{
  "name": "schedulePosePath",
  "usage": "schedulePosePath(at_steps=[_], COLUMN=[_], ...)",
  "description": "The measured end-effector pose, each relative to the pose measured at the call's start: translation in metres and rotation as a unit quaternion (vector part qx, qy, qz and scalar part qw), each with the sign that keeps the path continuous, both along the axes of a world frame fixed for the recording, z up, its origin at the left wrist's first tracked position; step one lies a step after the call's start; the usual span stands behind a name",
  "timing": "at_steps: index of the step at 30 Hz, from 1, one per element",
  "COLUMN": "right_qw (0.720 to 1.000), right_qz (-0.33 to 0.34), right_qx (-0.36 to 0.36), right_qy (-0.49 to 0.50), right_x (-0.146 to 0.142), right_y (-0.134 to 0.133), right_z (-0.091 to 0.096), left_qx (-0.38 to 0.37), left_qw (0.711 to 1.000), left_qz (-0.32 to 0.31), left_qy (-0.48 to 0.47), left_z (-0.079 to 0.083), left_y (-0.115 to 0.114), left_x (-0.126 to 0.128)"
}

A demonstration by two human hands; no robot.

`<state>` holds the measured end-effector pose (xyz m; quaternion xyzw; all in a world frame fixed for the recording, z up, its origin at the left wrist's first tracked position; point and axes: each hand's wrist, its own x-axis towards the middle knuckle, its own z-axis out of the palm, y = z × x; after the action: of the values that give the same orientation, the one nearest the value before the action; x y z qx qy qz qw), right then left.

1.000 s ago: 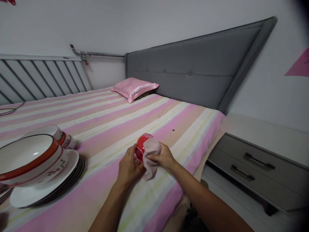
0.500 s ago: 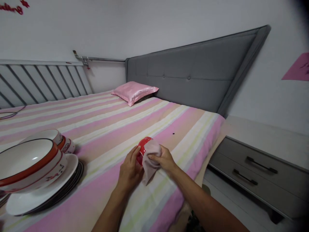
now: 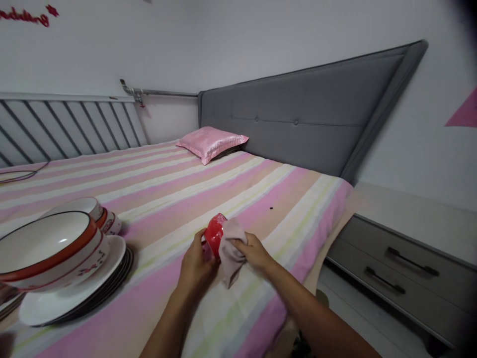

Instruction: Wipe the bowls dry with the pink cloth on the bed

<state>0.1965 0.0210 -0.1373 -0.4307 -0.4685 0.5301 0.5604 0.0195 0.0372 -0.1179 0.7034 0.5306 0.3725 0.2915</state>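
Observation:
A small glossy red bowl (image 3: 213,235) with a pale pattern is tilted above the striped bedsheet (image 3: 156,223). My left hand (image 3: 197,266) is closed on its left side, fingers around the rim and base. A greyish-pink cloth (image 3: 231,251) is pinched in my right hand (image 3: 254,251). The cloth presses against the bowl's right side and covers part of it, with a loose end hanging down. The fingertips of my right hand are partly hidden in the cloth folds.
At the left, a large white bowl (image 3: 55,248) with a red-brown band stands on stacked plates (image 3: 40,306), with smaller bowls (image 3: 110,221) behind. A pink pillow (image 3: 210,141) lies by the grey headboard (image 3: 298,104). A grey nightstand (image 3: 402,268) stands right of the bed.
The red bowl has turned and moved slightly left, so more of its outside shows. Both hands keep hold, and the camera view has shifted a little left.

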Motion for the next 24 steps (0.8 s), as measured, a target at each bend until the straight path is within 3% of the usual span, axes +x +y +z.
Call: schedulePosePath(at_steps=[3, 6, 7, 11, 14, 16, 18, 21, 22, 24], right_qw=[0.993, 0.965, 0.951, 0.882, 0.852, 0.865, 0.910, 0.993, 0.999, 0.985], right_qz=[0.032, 0.055, 0.064, 0.110, 0.132, 0.144, 0.153, 0.072, 0.029, -0.025], right_qx=[0.046, 0.095, 0.110, 0.164, 0.193, 0.190, 0.151, 0.026, -0.011, -0.048], right_qy=[-0.104, -0.240, -0.282, -0.427, -0.469, -0.441, -0.354, -0.086, 0.010, 0.162], right_x=[-0.004, -0.010, -0.013, -0.024, -0.033, -0.037, -0.040, -0.039, -0.037, -0.025], right_y=[-0.005, -0.013, -0.016, -0.028, -0.036, -0.039, -0.037, -0.028, -0.023, -0.014], right_z=[0.001, 0.008, 0.011, 0.016, 0.016, 0.014, 0.012, 0.010, 0.010, 0.014], left_qx=[-0.145, -0.286, -0.311, -0.315, -0.267, -0.266, -0.288, -0.337, -0.352, -0.363], left_qw=[0.985, 0.934, 0.923, 0.917, 0.910, 0.892, 0.870, 0.839, 0.830, 0.818], left_qz=[-0.061, -0.130, -0.121, 0.002, 0.001, -0.017, -0.001, 0.036, 0.045, 0.078], left_qy=[-0.072, -0.170, -0.190, -0.244, -0.318, -0.365, -0.399, -0.426, -0.431, -0.439], left_z=[0.017, 0.036, 0.040, 0.044, 0.037, 0.032, 0.026, 0.017, 0.015, 0.010], left_y=[0.003, 0.002, 0.000, -0.008, -0.011, -0.010, -0.007, 0.000, 0.002, 0.007], left_x=[-0.015, -0.029, -0.030, -0.015, 0.003, 0.008, 0.007, 0.000, -0.003, -0.007])
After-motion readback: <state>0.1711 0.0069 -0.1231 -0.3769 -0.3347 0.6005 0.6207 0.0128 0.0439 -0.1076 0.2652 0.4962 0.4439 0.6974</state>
